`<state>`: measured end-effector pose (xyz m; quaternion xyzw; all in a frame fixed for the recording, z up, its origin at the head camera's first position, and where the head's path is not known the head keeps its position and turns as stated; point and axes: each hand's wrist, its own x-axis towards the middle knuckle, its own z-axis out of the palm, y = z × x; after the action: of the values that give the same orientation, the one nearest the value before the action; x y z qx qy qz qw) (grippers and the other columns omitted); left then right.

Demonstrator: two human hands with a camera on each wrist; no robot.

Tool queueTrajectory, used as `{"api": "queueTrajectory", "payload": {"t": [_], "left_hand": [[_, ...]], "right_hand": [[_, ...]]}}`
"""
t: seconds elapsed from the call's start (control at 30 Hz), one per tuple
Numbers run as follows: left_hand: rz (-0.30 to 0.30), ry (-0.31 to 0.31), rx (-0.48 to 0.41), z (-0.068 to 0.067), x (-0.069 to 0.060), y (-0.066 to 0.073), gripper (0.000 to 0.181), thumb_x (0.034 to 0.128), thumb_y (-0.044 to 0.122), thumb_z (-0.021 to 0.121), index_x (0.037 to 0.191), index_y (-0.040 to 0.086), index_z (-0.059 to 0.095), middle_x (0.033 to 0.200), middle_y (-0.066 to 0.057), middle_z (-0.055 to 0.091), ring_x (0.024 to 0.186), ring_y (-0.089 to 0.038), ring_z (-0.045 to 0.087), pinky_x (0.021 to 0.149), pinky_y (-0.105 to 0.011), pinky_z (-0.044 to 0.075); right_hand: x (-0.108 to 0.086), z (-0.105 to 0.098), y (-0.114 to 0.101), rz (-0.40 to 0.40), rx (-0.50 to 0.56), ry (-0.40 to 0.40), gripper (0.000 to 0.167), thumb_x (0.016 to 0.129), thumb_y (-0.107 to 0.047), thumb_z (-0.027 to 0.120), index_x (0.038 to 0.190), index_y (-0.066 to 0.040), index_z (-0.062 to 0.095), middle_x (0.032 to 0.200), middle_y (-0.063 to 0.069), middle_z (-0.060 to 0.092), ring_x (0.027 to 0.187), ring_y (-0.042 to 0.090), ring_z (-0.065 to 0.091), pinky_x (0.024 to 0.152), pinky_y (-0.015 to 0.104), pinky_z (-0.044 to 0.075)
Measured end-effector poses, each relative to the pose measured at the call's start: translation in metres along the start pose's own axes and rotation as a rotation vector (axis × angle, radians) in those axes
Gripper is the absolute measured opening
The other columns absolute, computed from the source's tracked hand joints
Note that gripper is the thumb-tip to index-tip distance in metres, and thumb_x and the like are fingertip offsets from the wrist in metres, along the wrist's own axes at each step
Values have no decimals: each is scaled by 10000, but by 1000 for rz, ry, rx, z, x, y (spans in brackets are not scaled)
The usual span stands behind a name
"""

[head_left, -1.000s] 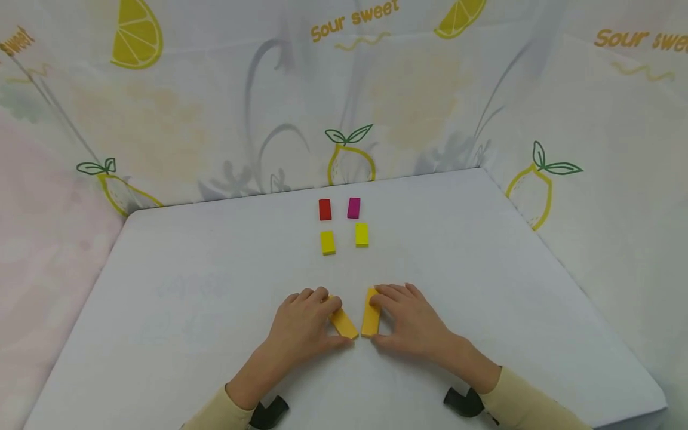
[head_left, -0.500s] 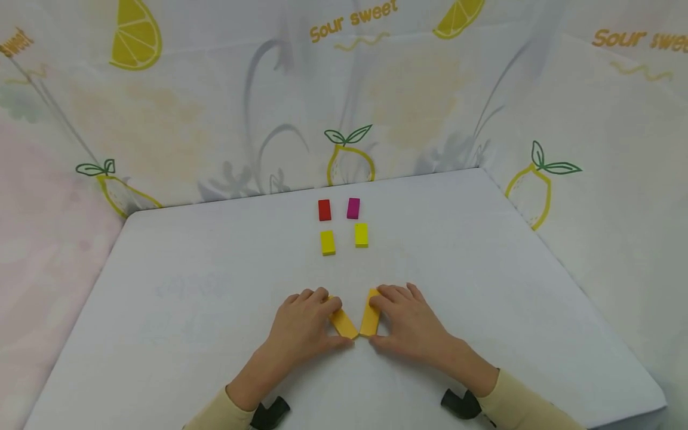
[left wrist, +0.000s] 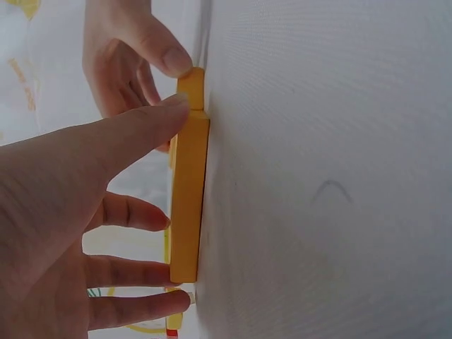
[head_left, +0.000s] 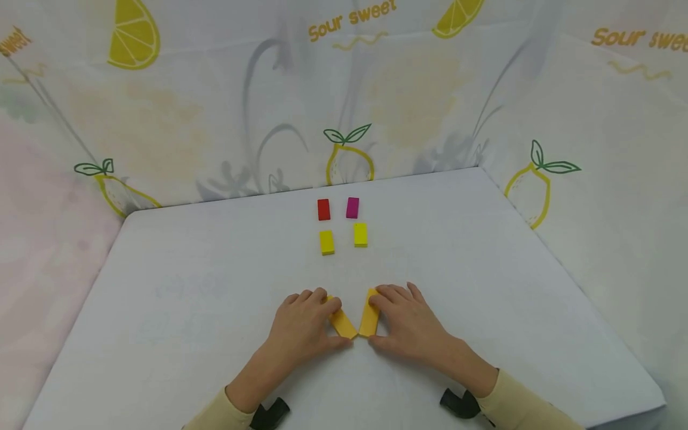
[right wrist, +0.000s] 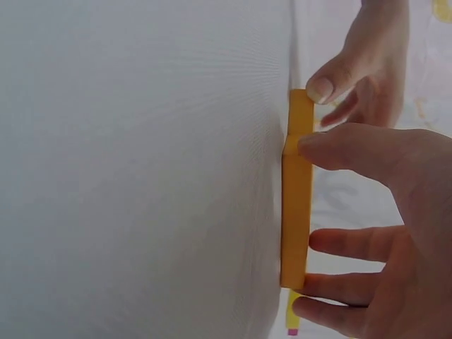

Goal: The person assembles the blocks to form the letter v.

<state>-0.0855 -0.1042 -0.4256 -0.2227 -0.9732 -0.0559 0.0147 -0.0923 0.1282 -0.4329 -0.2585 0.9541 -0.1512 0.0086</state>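
Observation:
Two orange-yellow oblong blocks lie flat on the white table, their near ends meeting and their far ends spread into a V. My left hand (head_left: 303, 322) holds the left block (head_left: 343, 324) between the thumb at its near end and the fingers at its far end. In the same way my right hand (head_left: 411, 319) grips the right block (head_left: 369, 316). The left wrist view shows the long side of the left block (left wrist: 189, 201) and my thumb on its near end. In the right wrist view, the right block (right wrist: 296, 215) stands against the cloth between thumb and fingertips.
Farther back on the white table (head_left: 215, 269) lie a red block (head_left: 323, 209), a magenta block (head_left: 352, 208) and two smaller yellow blocks, the left one (head_left: 326, 242) and the right one (head_left: 361, 235). A lemon-print cloth (head_left: 215, 119) hangs behind the table's far edge.
The right block's near end has moved slightly left to touch the left block, and it now leans a little more. My left hand has stayed almost still.

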Motion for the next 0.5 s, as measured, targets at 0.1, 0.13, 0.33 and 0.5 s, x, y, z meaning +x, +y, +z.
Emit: {"api": "queueTrajectory", "payload": {"t": [0.1,0.13,0.33,0.5], "left_hand": [[-3,5,11,0,-1,1,575,683,707,764,1052,280,650,1013,35,607,951,-190,608,909,-438,518],[-4,7,15,-1,-1,1,577,684,707,764,1055,279,652,1027,30,609,967,-198,612,913,-442,518],[-12,32,37,-2,-5,4,600,680,708,765,1069,262,671,1159,-6,624,1088,-237,607,939,-462,515],[-4,41,55,-5,-7,7,599,681,699,769,1046,234,669,1151,-13,628,1097,-244,604,950,-455,510]], "right_hand": [[0,-1,0,-3,-5,1,563,765,-456,771,1211,-143,626,1345,52,596,1292,270,518,1111,659,300],[0,-1,0,-4,-8,2,567,764,-459,771,1209,-141,626,1345,54,597,1294,271,517,1110,658,301],[1,-2,1,12,-3,-26,567,763,-507,771,1194,-164,634,1414,56,570,1377,293,467,1132,653,275],[4,-4,3,16,16,-36,538,777,-538,753,1159,-175,649,1461,67,543,1421,313,428,1142,654,262]]}}
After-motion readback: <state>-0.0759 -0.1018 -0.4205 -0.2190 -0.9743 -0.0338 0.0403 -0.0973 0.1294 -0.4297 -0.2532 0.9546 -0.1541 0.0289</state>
